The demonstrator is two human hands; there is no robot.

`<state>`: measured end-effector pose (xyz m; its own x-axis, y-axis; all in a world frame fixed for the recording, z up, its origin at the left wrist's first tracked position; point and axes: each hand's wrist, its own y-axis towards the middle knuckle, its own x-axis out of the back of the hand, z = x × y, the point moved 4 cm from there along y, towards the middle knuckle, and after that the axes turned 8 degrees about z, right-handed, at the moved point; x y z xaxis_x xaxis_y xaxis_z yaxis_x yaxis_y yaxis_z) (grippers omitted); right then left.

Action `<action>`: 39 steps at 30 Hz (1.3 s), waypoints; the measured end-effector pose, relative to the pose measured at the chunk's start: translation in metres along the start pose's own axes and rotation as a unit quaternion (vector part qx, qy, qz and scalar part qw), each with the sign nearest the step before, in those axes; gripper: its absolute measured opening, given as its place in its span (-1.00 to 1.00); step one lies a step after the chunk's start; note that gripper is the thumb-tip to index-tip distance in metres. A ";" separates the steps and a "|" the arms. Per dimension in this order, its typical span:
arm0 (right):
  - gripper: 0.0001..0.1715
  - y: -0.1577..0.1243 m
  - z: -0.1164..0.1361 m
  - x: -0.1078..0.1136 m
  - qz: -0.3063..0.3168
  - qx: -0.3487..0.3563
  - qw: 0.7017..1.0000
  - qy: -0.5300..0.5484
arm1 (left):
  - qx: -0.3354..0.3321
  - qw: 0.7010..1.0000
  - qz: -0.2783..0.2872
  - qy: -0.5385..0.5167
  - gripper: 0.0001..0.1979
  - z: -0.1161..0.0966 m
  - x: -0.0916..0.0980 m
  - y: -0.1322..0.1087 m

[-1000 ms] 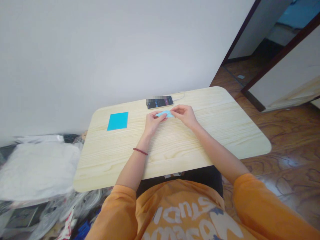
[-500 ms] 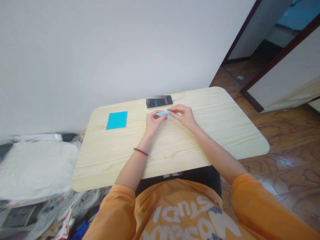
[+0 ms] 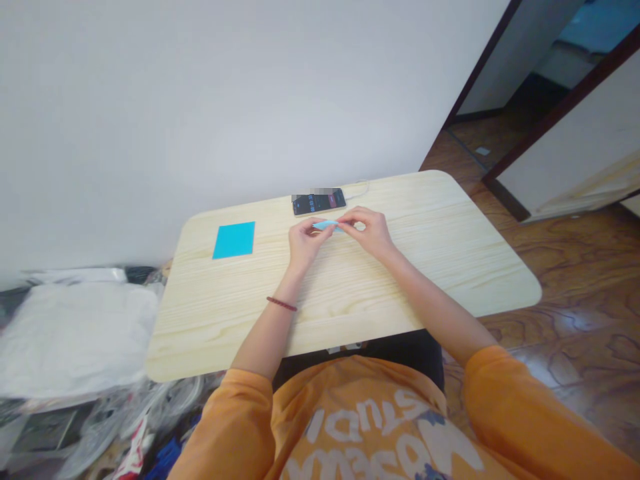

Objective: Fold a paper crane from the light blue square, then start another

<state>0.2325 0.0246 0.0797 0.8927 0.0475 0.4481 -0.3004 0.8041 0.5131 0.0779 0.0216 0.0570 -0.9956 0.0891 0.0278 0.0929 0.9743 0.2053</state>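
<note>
Two bare hands close on one small folded piece of pale blue paper (image 3: 326,226). The left hand (image 3: 305,243) and the right hand (image 3: 367,233) each form a narrow grip, pinching an end of the paper, which spans the short gap between them. Whether it touches the pale wood tabletop (image 3: 410,280) below the grips cannot be told. Just beyond the grips lies a black smartphone (image 3: 319,203), its charging cable (image 3: 363,190) trailing off past the right grip. Left of the left grip, and apart from it, a flat square of brighter blue paper (image 3: 234,240) rests on the tabletop. A red beaded bracelet (image 3: 281,304) circles the left wrist behind the grip. Orange sleeves (image 3: 515,407) show nearer the body, a white cloth bundle (image 3: 75,340) sits far left, and a glossy wooden floor (image 3: 575,280) spreads far right.
</note>
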 end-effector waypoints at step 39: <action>-0.68 -0.001 -0.002 -0.001 0.041 -0.007 0.999 -0.008 | -0.009 1.000 -0.026 0.009 -0.74 -0.001 0.008 0.003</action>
<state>0.2327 0.0253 0.0771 0.8595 0.1046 0.5003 -0.3678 0.8064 0.4632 0.0701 0.0254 0.0586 -0.9988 0.0350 0.0341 0.0418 0.9736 0.2244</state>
